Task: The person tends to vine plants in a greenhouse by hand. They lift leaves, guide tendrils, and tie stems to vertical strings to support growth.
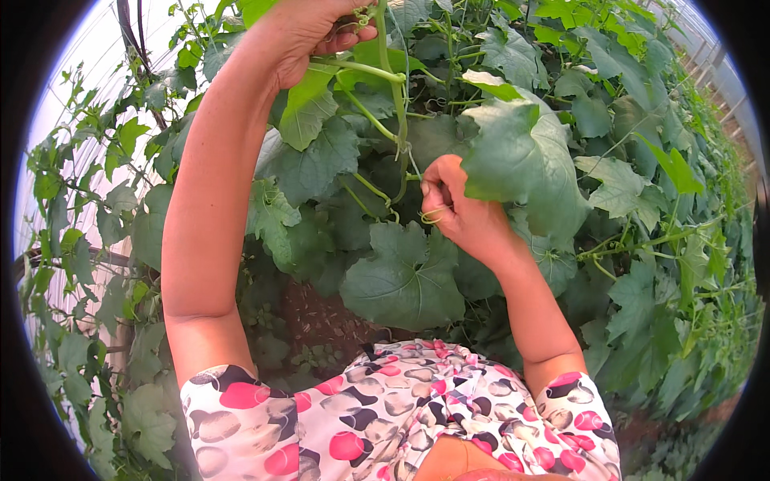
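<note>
My left hand (328, 30) is raised at the top edge, its fingers curled at a green climbing vine stem (397, 99), with a coiled tendril (363, 19) beside them. Its upper part is cut off by the picture's edge. Lower and to the right, my right hand (466, 210) pinches a thin pale string (415, 162) between thumb and forefinger. That string runs up along the stem and meets it at a joint. A curled yellow-green tendril (430, 217) lies against the right fingers. One large lobed leaf (529, 159) hangs over the back of the right hand.
Dense vine foliage (649, 288) fills the right side. Another broad leaf (409, 279) hangs below my hands, above brown soil (325, 315). Pale plastic sheeting (72, 114) and dark poles (129, 36) stand at the left. A side stem (656, 240) crosses at the right.
</note>
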The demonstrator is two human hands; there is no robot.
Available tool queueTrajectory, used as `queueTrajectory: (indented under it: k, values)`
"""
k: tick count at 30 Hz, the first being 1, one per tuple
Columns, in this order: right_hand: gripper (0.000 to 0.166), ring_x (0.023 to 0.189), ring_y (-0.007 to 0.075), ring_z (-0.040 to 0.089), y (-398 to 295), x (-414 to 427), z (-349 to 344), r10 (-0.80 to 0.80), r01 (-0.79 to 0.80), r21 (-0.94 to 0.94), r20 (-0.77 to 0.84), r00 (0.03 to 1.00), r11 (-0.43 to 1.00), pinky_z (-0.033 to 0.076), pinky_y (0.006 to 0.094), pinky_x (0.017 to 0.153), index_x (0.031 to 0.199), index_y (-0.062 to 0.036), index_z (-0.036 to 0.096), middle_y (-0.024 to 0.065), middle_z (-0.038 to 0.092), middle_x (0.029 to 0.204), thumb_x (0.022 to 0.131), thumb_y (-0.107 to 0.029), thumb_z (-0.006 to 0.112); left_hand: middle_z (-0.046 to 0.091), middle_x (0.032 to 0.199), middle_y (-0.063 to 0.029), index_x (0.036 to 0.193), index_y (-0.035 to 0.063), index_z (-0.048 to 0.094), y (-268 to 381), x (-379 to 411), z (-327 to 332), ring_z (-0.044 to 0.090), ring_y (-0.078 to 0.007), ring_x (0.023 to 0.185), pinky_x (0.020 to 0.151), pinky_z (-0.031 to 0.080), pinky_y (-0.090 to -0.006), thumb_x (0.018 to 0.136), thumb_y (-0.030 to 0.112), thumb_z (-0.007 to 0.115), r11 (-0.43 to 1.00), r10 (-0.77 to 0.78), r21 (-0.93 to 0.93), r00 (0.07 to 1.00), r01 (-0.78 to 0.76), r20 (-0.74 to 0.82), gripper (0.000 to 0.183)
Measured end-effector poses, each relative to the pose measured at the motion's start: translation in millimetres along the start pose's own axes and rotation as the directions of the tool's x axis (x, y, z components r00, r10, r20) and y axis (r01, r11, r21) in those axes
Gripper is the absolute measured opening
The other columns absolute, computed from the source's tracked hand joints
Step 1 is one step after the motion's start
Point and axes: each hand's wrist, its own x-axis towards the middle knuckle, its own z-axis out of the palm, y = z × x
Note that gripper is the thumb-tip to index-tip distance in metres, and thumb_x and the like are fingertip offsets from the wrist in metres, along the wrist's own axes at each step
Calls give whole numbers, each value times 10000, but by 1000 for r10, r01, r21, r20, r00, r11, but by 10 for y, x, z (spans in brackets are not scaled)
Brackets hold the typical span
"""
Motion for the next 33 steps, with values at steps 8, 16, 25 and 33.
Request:
queueTrajectory:
  k: [8,16,25,33]
  values:
    - [308,844,339,597,-161,-876,-61,403,-224,-345,640,654,911,481,415,747,1088,-14,481,152,526,1087,831,-146,589,592,876,48,968,88,615,194,-37,-70,557,-26,726,649,445,-152,878,368,620,998,38,-49,997,-41,-61,294]
    - [753,1031,290,592,-271,-814,-928,12,-373,294,772,636,880,487,370,817,1379,-44,352,157,335,1432,750,-193,738,545,771,33,971,59,603,-768,-316,867,531,-70,732,666,447,-226,912,215,563,921,16,-389,999,-1,35,172]
    - [459,1039,307,551,65,-465,-1200,362,-298,-405,91,928,864,470,386,820,1167,-40,516,118,586,1117,761,-178,678,570,766,6,933,40,600,-1724,-713,1672,554,-116,701,646,460,-245,921,212,558,999,32,25,981,-37,190,177]
    - [355,991,224,579,763,-1182,-528,792,-84,973,223,568,-214,472,349,797,1141,-46,541,65,597,1091,867,-271,561,559,963,-93,1022,47,591,-1674,-987,2003,537,-258,868,746,463,-324,821,155,607,973,82,195,977,-121,199,228]
